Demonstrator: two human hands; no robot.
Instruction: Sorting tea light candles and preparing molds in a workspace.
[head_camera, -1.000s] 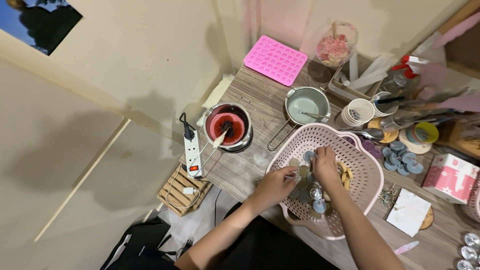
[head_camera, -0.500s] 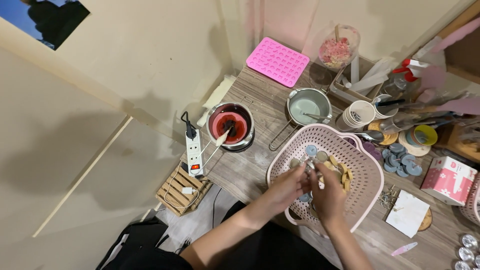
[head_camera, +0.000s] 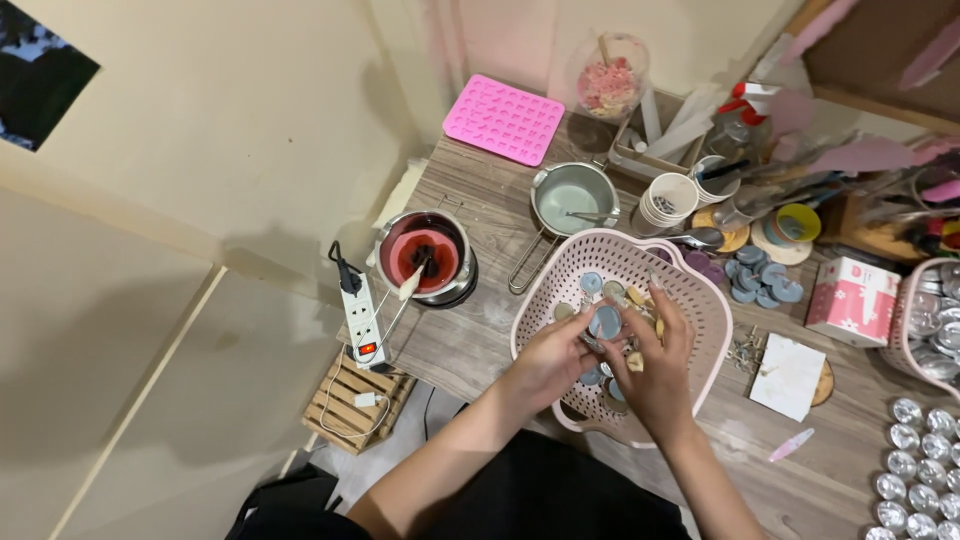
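A wood-grain tabletop (head_camera: 480, 340) is seen filling the centre and right of the frame, set against a pale wall at upper left. A pale pink perforated plastic basket (head_camera: 560, 290) is placed at centre frame; both hands are reaching into it. A pink rectangular silicone mould sheet (head_camera: 503, 118) is laid at upper centre. A small metal pot of red melted wax (head_camera: 422, 255) with a stick in it is seen left of the basket, and a grey-green saucepan (head_camera: 573, 195) just above the basket. A white power strip (head_camera: 358, 315) hangs off the table's left edge, above a slatted wooden crate (head_camera: 345, 405) at lower left. A stack of white paper cups (head_camera: 668, 202) is noted upper right of the basket; rows of small silver tins (head_camera: 915, 460) are seen at lower right.

Inside the basket, small round blue-grey and cream wax discs (head_camera: 592, 283) are piled around the hands. The left hand (head_camera: 548, 358) is curled, fingertips pressed onto one blue-grey disc (head_camera: 605, 322) at basket centre. The right hand (head_camera: 660, 355) is held above the pile with fingers bent downward and loosely spread; whether anything is pinched by it cannot be told.

The discs are judged light, stiff and somewhat brittle, with a smooth and slightly slippery surface; chipping is likely if squeezed hard. Hold is best taken at the rim, thumb against forefinger, edge to edge.
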